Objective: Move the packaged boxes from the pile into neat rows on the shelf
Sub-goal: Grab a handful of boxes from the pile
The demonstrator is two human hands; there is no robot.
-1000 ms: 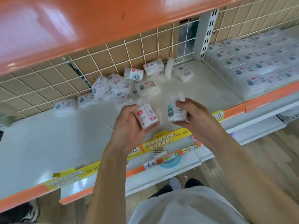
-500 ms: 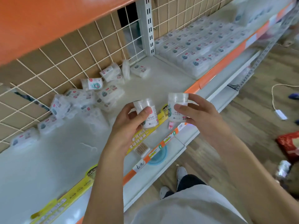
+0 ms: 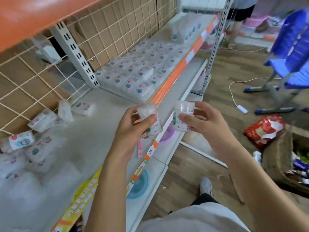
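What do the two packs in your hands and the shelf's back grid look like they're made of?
Left pack and right pack: likely clear glossy plastic, since the tops show through, with printed labels. Back grid: probably cream-coated metal wire, thin and straight.

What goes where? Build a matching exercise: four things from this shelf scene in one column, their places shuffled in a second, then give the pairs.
Things:
1. left hand
2. loose pile of boxes
3. neat rows of boxes
4. white cable

Places:
A. on the wooden floor
B. on the shelf, past the upright post
C. gripping one box over the shelf's front edge
D. on the shelf by the wire grid, lower left

Pairs: 1-C, 2-D, 3-B, 4-A
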